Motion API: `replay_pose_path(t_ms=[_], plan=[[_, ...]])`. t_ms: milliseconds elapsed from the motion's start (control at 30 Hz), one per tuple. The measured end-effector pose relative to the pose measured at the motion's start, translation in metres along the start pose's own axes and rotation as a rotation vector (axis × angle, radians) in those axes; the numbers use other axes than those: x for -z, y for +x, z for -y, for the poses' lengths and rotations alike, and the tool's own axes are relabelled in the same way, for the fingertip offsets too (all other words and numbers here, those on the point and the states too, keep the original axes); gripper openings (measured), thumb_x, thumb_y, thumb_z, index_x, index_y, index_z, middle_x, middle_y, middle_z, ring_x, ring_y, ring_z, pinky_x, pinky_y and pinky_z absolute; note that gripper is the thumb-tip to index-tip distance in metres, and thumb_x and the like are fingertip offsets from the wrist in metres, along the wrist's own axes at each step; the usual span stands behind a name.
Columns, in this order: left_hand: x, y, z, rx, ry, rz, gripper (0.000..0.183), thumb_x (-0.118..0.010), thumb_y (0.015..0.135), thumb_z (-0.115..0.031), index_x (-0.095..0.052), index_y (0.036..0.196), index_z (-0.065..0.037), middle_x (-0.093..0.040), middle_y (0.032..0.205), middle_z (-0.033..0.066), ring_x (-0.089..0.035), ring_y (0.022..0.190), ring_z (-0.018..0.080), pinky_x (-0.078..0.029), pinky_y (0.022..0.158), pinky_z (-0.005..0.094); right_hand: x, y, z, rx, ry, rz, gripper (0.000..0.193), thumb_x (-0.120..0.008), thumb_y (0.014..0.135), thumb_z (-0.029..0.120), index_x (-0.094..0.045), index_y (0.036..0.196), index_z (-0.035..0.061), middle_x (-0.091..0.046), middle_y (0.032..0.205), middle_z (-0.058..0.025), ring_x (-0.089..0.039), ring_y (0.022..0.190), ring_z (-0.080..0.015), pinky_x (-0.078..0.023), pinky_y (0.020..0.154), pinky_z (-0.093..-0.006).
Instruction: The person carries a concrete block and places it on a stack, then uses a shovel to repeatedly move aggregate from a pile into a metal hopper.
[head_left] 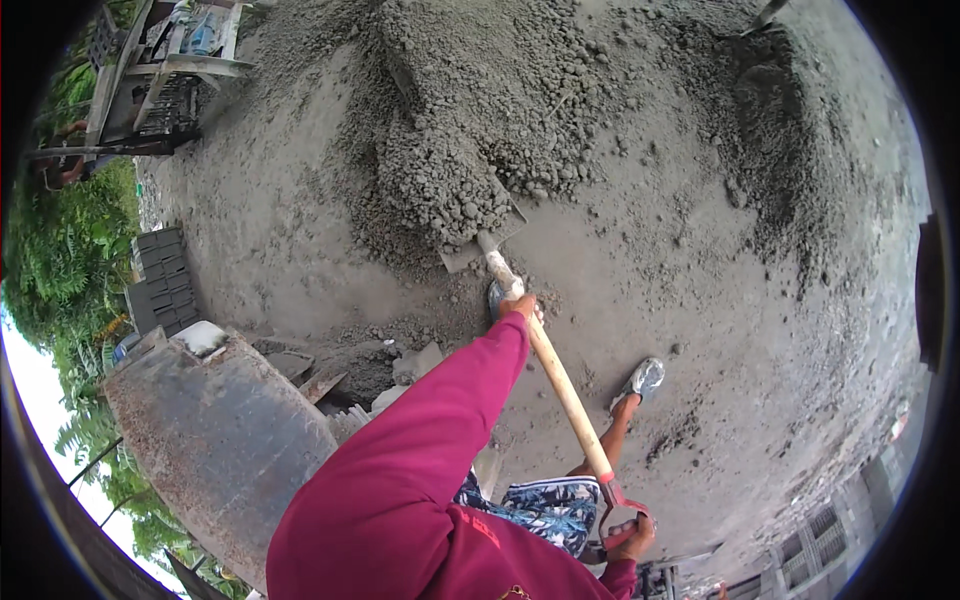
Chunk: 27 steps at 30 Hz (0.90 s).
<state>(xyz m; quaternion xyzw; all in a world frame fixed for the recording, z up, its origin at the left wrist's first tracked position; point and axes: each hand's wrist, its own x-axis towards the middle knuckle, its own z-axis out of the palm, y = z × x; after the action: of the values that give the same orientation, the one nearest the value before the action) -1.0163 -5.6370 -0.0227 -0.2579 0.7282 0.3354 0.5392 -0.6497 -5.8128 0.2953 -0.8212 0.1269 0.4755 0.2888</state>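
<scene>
I hold a shovel (pixel 568 393) with a pale wooden shaft and a red D-shaped handle. My left hand (pixel 519 308), at the end of a maroon sleeve, is closed around the shaft just above its metal socket. Lower down, my right hand (pixel 632 539) grips the red handle. The blade lies at the edge of a heap of damp grey sand-and-gravel mix (pixel 440 175). Clumps of the mix cover most of the blade, so only its edges and corners show.
A rusty metal mixing drum or trough (pixel 225 440) stands at the left. Beyond it are stacked grey blocks (pixel 165 280) and a wooden frame (pixel 165 75). Another mound (pixel 770 130) lies at the far right. My shoe (pixel 646 377) is on the dusty ground.
</scene>
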Motion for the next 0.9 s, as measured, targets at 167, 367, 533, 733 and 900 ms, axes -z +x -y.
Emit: replay_pose_path(t_ms=[167, 367, 533, 733, 900], plan=[[0.066, 0.011, -0.107, -0.399, 0.480, -0.237, 0.033, -0.060, 0.073, -0.014, -0.050, 0.093, 0.010, -0.060, 0.078, 0.0206, -0.063, 0.062, 0.0311, -0.053, 0.055, 0.0421, -0.056, 0.045, -0.008, -0.475, -0.037, 0.411, 0.025, -0.053, 0.082, 0.022, -0.055, 0.101, 0.0065, -0.046, 0.050, -0.0008, -0.043, 0.036, -0.0141, -0.038, 0.034, -0.0292], [0.053, -0.095, -0.221, -0.631, 0.478, -0.844, 0.067, -0.065, 0.070, -0.020, -0.033, 0.121, 0.010, -0.049, 0.118, 0.0283, -0.057, 0.100, 0.0387, -0.049, 0.086, 0.0452, -0.128, 0.049, 0.060, -0.677, 0.164, 0.777, 0.031, -0.055, 0.081, 0.042, -0.058, 0.081, 0.0106, -0.049, 0.051, 0.0001, -0.041, 0.036, -0.0149, -0.030, 0.035, -0.0266], [0.063, -0.191, -0.122, -0.682, 0.267, -0.445, 0.043, -0.063, 0.072, -0.015, -0.040, 0.101, 0.008, -0.059, 0.086, 0.0219, -0.063, 0.076, 0.0328, -0.054, 0.072, 0.0441, -0.031, 0.089, 0.096, -0.477, 0.103, 0.698, 0.010, -0.057, 0.081, 0.018, -0.050, 0.080, 0.0101, -0.053, 0.063, -0.0040, -0.046, 0.043, -0.0179, -0.040, 0.041, -0.0293], [-0.016, -0.114, 0.191, -0.046, -0.320, 0.188, 0.014, -0.056, 0.077, -0.017, -0.046, 0.079, -0.008, -0.050, 0.065, 0.0058, -0.053, 0.057, 0.0211, -0.047, 0.056, 0.0410, 0.194, 0.121, 0.124, 0.181, -0.209, 0.242, 0.016, -0.061, 0.073, 0.015, -0.055, 0.078, 0.0007, -0.046, 0.054, -0.0025, -0.045, 0.041, -0.0122, -0.039, 0.038, -0.0245], [-0.128, -0.167, 0.411, 0.447, -0.281, 0.168, 0.013, -0.060, 0.075, -0.014, -0.050, 0.076, -0.007, -0.049, 0.062, 0.0053, -0.051, 0.049, 0.0216, -0.047, 0.048, 0.0411, 0.317, 0.060, 0.188, 0.346, -0.450, -0.155, 0.025, -0.053, 0.079, 0.021, -0.059, 0.092, 0.0010, -0.039, 0.054, 0.0054, -0.032, 0.037, -0.0039, -0.029, 0.033, -0.0190]])
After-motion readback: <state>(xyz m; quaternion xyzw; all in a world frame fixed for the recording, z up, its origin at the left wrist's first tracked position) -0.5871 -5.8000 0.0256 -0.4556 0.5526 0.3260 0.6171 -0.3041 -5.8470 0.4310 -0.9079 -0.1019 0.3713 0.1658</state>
